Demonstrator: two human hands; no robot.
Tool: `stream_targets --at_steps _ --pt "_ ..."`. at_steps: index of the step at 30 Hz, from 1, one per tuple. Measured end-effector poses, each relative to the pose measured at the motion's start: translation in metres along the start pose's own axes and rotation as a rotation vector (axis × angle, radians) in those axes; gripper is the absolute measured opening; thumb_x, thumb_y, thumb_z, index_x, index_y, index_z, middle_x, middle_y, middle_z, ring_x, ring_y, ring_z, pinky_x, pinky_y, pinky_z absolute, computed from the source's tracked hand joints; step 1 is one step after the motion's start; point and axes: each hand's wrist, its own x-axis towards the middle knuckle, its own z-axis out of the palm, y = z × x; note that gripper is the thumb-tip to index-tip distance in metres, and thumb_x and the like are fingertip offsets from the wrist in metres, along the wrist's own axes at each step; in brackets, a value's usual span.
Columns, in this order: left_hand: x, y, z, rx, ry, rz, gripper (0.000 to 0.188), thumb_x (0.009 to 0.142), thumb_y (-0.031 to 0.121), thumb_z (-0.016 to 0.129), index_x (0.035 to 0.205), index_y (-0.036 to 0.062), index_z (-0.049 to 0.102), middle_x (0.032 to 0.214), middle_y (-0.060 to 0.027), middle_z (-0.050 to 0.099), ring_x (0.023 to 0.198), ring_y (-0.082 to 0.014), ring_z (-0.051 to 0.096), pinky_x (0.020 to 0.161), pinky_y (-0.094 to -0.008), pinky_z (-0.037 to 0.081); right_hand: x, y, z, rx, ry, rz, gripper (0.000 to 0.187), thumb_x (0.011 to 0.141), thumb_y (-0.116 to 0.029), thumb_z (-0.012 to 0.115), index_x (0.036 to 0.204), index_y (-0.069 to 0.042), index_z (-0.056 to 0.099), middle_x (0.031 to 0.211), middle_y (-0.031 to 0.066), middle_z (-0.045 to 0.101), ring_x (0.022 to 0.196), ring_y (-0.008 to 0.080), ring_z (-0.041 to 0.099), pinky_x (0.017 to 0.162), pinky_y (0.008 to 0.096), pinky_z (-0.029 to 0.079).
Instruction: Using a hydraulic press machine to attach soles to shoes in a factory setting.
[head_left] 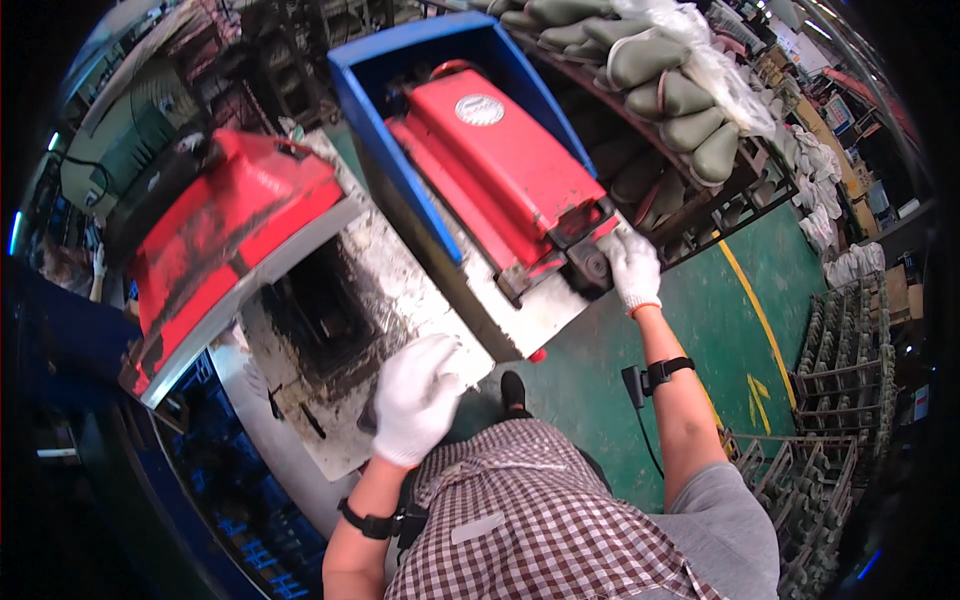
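My right hand (634,270), in a white knit glove, reaches to the front end of a red machine part (500,140). Its fingers curl over the edge of a dark block (590,268) with a round face. My left hand (415,398), gloved the same way, is by the front edge of a worn, dirty white machine top (440,310). Its fingers are bent; a small dark piece shows beside the palm, and I cannot tell whether it is in the grip. Left of it, a red hood (235,225) stands raised over a dark recess (325,315).
A blue guard (380,170) surrounds the red part. Several grey-green shoe-shaped pieces (690,135) fill a rack at the upper right. Metal racks (845,350) stand on the green floor (690,300), beyond a yellow line (748,295). Another person's gloved hand (98,265) shows far left.
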Motion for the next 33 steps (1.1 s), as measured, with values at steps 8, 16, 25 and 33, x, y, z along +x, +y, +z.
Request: stream_targets --at_steps 8,16,25,33 --pt "0.146 0.012 0.157 0.2 -0.193 0.319 0.051 0.079 0.009 0.066 0.129 0.0 0.062 0.119 -0.0229 0.067 0.107 -0.0409 0.066 0.096 -0.0487 0.053 0.012 0.014 0.016 -0.101 -0.154 -0.061 0.046 0.097 -0.049 0.054 0.088 -0.011 0.078 0.082 0.0187 0.074 0.079 0.039 0.072 0.076 0.0513 0.057" --pt "0.182 -0.011 0.244 0.544 -0.365 0.254 0.047 0.089 0.012 0.055 0.135 0.0064 0.057 0.094 -0.02 0.067 0.077 -0.0399 0.069 0.077 -0.0511 0.054 0.01 0.005 0.001 0.006 -0.135 -0.053 0.031 0.093 -0.04 0.059 0.095 -0.017 0.079 0.082 0.0151 0.075 0.079 0.0342 0.073 0.077 0.0485 0.056" --pt "0.197 -0.019 0.261 0.546 -0.438 0.094 0.021 0.099 0.028 0.057 0.104 0.0069 0.059 0.079 -0.0191 0.073 0.073 -0.0391 0.073 0.068 -0.0521 0.058 0.022 0.0 -0.015 -0.006 -0.342 0.017 0.041 0.096 -0.048 0.054 0.093 -0.015 0.08 0.081 0.0176 0.074 0.08 0.0369 0.074 0.075 0.0493 0.057" --pt "0.194 -0.011 0.262 0.533 -0.415 0.044 0.026 0.101 0.032 0.055 0.103 0.0069 0.061 0.081 -0.0206 0.074 0.076 -0.0421 0.073 0.072 -0.055 0.056 0.035 0.008 -0.018 0.052 -0.557 0.041 0.044 0.097 -0.051 0.049 0.112 -0.021 0.078 0.104 0.0148 0.077 0.097 0.035 0.074 0.086 0.0474 0.057"
